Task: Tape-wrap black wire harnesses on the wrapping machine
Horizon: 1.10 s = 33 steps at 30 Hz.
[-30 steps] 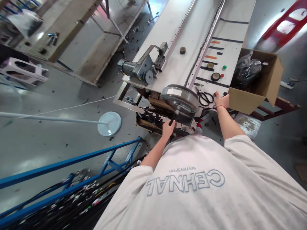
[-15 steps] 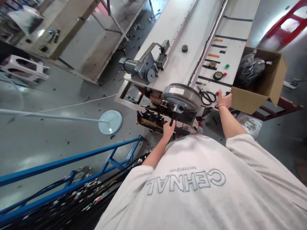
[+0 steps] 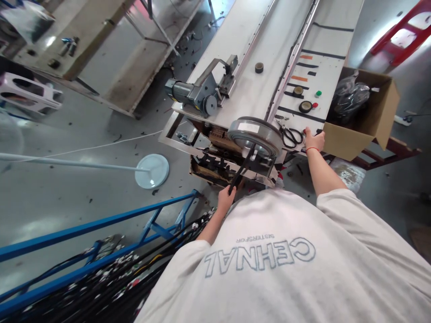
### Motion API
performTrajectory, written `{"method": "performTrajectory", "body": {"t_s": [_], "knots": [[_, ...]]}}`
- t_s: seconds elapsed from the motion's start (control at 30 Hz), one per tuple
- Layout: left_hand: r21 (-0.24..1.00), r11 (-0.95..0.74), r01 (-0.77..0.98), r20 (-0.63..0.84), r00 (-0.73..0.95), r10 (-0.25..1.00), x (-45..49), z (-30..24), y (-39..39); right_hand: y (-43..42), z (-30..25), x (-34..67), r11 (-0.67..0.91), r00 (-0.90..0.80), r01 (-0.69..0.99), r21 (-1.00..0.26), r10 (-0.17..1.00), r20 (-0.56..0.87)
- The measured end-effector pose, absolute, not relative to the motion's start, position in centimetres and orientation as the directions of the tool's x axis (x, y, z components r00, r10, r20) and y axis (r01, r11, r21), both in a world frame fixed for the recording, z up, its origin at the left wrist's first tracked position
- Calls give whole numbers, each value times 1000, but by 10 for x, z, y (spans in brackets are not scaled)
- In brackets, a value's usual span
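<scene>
My left hand point(image 3: 225, 199) is closed around a black cable-like strand point(image 3: 239, 171). The strand stretches up to the round metal wheel point(image 3: 257, 134) at the near end of the long table. My right hand point(image 3: 314, 140) lies at the table's near right corner, fingers curled at the edge and thumb beside a small red button point(image 3: 305, 131). Its finger undersides are hidden. Black-handled scissors point(image 3: 292, 136) lie just left of my right hand. Beyond them are a roll of black tape point(image 3: 305, 106), a green button point(image 3: 318, 93) and another red button point(image 3: 315, 105).
A motor unit point(image 3: 193, 92) is mounted at the table's left. An open cardboard box point(image 3: 380, 112) holding black plastic stands at the right. Blue rails point(image 3: 111, 224) with many dark cables lie lower left. A pole on a round base point(image 3: 152, 171) stands on the floor.
My left hand has moved down and left, away from the wheel, and a longer stretch of the black strand now shows. The right hand stays at the table corner.
</scene>
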<state>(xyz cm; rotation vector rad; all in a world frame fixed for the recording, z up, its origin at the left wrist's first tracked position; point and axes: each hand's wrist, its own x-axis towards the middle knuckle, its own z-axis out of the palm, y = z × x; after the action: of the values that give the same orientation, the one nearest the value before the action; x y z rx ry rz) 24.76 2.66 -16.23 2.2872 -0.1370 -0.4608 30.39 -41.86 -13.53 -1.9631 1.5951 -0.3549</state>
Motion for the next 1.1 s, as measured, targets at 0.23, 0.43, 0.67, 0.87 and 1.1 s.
{"method": "performTrajectory", "body": {"t_s": [0.23,0.43,0.67,0.87,1.1], "knots": [[767,-641,40,-213,957,-196,260,-135,4,-417,-132,303,-114,249,-804,-583,-956,-157],[749,-661,-42,-174,951,-257,272,-142,-13,-419,-133,303,-127,259,-808,-575,-954,-153],[651,-759,-35,-251,933,-259,272,-165,0,-417,-131,303,-121,254,-816,-565,-953,-164],[595,-803,15,-253,952,-170,267,-167,22,-417,-131,303,-130,263,-827,-547,-949,-172],[809,-584,67,-222,955,-197,262,-126,20,-418,-133,304,-128,266,-822,-555,-948,-175]]}}
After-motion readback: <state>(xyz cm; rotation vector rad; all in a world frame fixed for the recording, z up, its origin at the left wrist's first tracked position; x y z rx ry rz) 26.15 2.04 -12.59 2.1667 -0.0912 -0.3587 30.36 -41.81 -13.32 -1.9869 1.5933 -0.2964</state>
